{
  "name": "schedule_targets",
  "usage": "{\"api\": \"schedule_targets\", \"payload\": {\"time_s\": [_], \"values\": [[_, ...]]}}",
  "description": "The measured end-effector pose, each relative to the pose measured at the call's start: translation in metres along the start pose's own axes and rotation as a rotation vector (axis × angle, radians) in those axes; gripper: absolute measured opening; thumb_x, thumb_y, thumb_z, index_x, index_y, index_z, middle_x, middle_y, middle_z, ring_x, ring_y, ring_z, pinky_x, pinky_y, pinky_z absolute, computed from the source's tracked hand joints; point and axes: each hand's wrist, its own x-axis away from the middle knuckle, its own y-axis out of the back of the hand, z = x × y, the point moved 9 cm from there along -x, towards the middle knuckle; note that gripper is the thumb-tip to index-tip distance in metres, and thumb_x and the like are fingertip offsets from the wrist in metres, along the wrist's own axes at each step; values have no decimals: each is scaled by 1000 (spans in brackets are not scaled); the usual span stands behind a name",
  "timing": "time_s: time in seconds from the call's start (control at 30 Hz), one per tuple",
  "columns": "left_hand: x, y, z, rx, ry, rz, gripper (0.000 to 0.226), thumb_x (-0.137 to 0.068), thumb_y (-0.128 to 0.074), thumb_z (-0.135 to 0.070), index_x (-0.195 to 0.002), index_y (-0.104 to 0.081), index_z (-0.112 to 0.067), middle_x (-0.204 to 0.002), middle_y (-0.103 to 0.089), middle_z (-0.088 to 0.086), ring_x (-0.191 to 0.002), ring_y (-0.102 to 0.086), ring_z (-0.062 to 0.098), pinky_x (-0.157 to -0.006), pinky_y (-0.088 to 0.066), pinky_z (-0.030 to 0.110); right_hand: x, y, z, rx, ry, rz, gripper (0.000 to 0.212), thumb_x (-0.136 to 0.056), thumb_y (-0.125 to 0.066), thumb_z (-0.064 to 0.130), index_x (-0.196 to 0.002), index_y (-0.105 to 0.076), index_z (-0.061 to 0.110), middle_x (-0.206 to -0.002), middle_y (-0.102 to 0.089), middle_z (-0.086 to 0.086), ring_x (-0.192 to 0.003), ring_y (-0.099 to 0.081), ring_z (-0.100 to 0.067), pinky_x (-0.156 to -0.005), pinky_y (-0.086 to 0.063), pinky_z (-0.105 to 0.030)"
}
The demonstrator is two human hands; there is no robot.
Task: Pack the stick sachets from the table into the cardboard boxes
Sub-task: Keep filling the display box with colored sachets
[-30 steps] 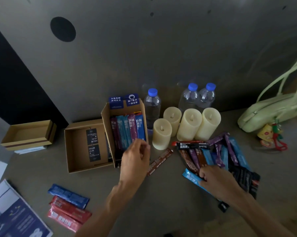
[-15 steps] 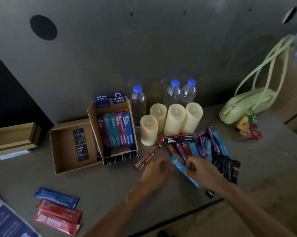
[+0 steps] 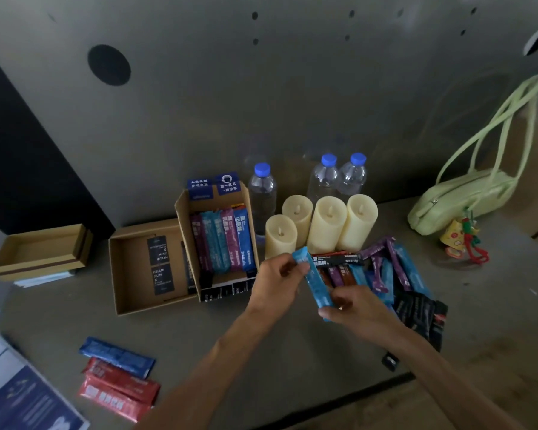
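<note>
sachet (image 3: pixel 315 280) pinched at both ends, left hand (image 3: pixel 277 279) and right hand (image 3: pixel 353 308), just right of box (image 3: pixel 183 212) | risk: rows already packed tight, so it could get jammed or creased

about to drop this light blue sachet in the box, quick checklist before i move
1. Grip on the light blue sachet: ok. The left hand pinches its top end and the right hand holds its lower end.
2. Filled cardboard box open: ok, the flap stands up.
3. Room in its row: cannot tell, the sachets lie tightly side by side.
4. Path to that box: ok, nothing lies between the left hand and the box front.
5. Second cardboard box as a fallback: ok, it is open with much bare floor.
</note>
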Motion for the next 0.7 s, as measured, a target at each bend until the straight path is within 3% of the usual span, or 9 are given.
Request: {"api": "schedule_targets", "payload": {"time_s": [0.13,0.23,0.33,0.43,0.53,0.63,0.7], "values": [[8,2,7,-56,12,37,11,-88,-71,-20,-85,-69,-10,-70,-69,1,-58,-57,4,-58,-48,24,-5,-5,14,-32,41,15,37,-83,-79,32,-54,-62,46,-50,-52,19,-50,-47,4,-53,-35,-15],[13,9,11,-106,14,39,3,-87,-72,-19,-86,-70,-16,-69,-69,-7,-61,-63,7,-59,-51,29,-7,-14,26,-71,62,56,28,-83,-80,34,-59,-66,40,-54,-55,16,-54,-49,4,-55,-35,-16],[15,30,5,-142,-20,-19,3,-87,-72,-19,-87,-72,-16,-77,-73,0,-72,-68,13,-70,-56,39,-12,-20,42,-146,84,55,13,-84,-79,30,-76,-70,30,-70,-68,20,-66,-61,5,-64,-42,-13],[18,55,-3,-129,-27,-73,6,-88,-72,-20,-84,-70,-17,-75,-72,1,-67,-68,16,-66,-57,41,-21,-27,69,-105,150,20,14,-86,-77,25,-77,-68,31,-74,-69,25,-68,-62,8,-64,-44,-12],[26,93,-6,-125,-49,-195,5,-89,-72,-25,-90,-67,-23,-82,-72,-8,-76,-70,5,-64,-59,28,-34,-40,95,-92,165,-25,14,-85,-76,33,-83,-72,20,-75,-72,6,-66,-64,-2,-63,-49,-24],[45,144,-9,-219,-112,-402,11,-94,-65,-20,-104,-62,-23,-94,-68,-13,-85,-66,-8,-64,-53,11,-44,-62,125,-209,148,3,12,-91,-74,22,-98,-70,12,-85,-73,1,-57,-65,0,-51,-48,-18],[55,175,-3,-277,-112,-527,13,-96,-61,-18,-106,-59,-26,-98,-66,-12,-85,-63,-8,-62,-52,11,-52,-78,141,-271,118,25,17,-93,-71,19,-105,-65,8,-96,-72,-4,-53,-65,0,-47,-47,-14]]}}
